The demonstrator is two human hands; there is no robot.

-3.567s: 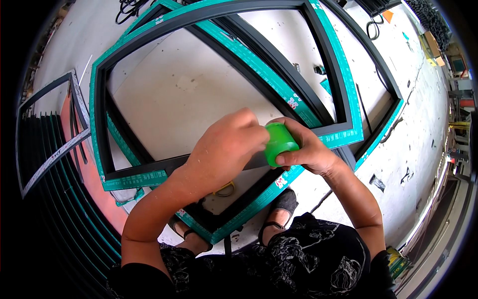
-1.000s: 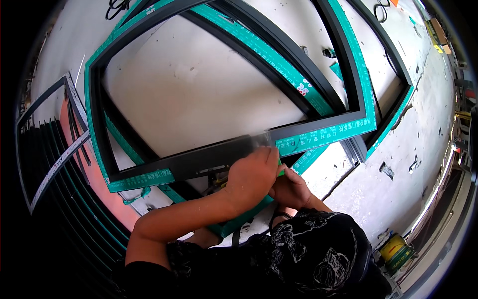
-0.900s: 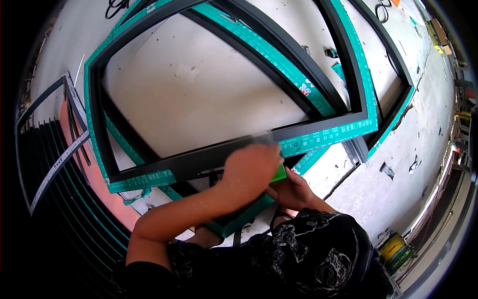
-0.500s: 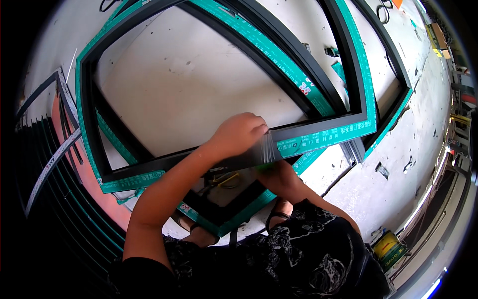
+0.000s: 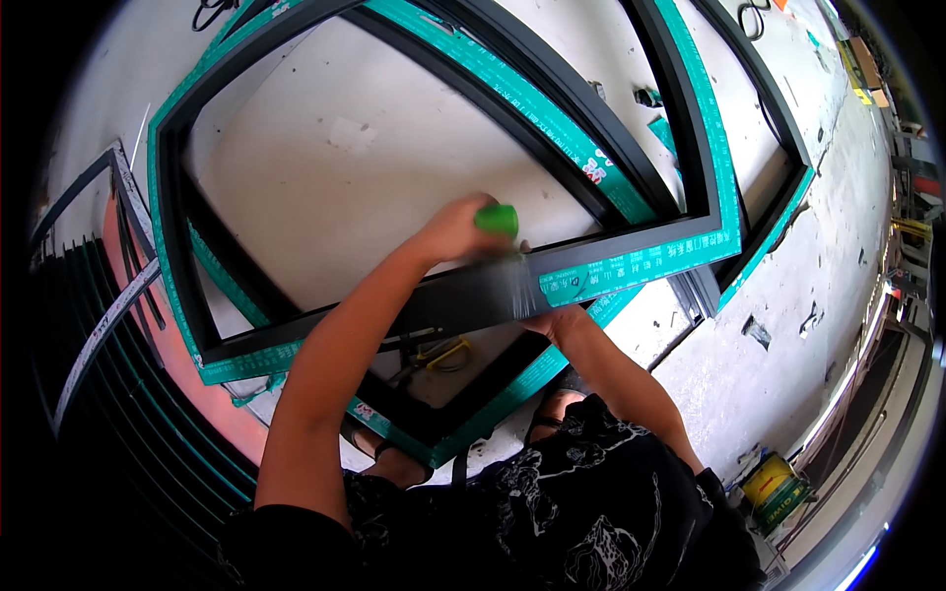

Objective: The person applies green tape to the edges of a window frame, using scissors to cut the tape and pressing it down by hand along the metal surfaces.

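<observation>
A dark grey window or door frame (image 5: 631, 242) with green printed protective film (image 5: 650, 271) on its outer face lies in front of me. Clear stretch film (image 5: 520, 288) is wrapped around its near bar, beside a bare dark stretch. Above that bar, my left hand (image 5: 458, 229) is closed around a short green cylinder (image 5: 497, 220), like the end of a film roll; both are slightly blurred. My right hand (image 5: 554, 321) is at the bar's lower edge, by the wrapped spot. Its fingers are mostly hidden behind the bar.
More dark frames with green film (image 5: 522, 94) lie beneath and beyond. Dark profiles (image 5: 128, 394) stand in a rack at left. A yellow-handled tool (image 5: 445, 353) lies below the near bar. A yellow and green bucket (image 5: 774, 488) stands at lower right, scraps (image 5: 757, 333) on the floor.
The green cylinder has passed from my right hand below the bar to my left hand above it. My right forearm has shifted slightly; the frame has barely moved.
</observation>
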